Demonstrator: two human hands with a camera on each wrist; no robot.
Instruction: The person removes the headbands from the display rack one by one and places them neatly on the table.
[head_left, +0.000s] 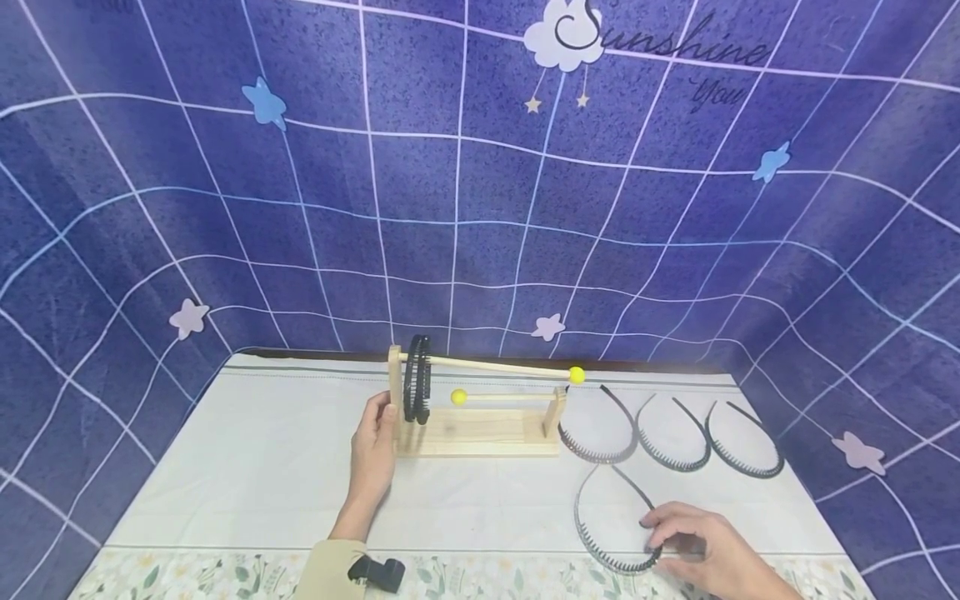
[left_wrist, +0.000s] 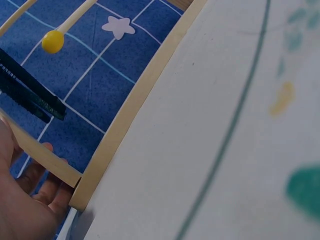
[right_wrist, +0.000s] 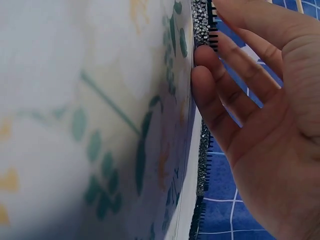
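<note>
My left hand (head_left: 372, 446) grips the left upright of a wooden headband stand (head_left: 480, 423), its fingers wrapped around the post in the left wrist view. Black toothed headbands (head_left: 417, 382) hang on the stand's upper rod, close to that upright. Yellow balls cap the ends of the upper rod (head_left: 495, 365) and the lower rod (head_left: 517, 397). At the front right, my right hand (head_left: 708, 546) pinches the right side of a dark toothed headband (head_left: 611, 560) between thumb and fingers. In the right wrist view this headband (right_wrist: 201, 22) has a glittering outer face.
Three more headbands lie in a row right of the stand: a left one (head_left: 600, 457), a middle one (head_left: 678, 465) and a right one (head_left: 750, 471). They rest on a white tablecloth (head_left: 262, 450) with a floral front border. A blue gridded curtain (head_left: 450, 183) rises behind the table.
</note>
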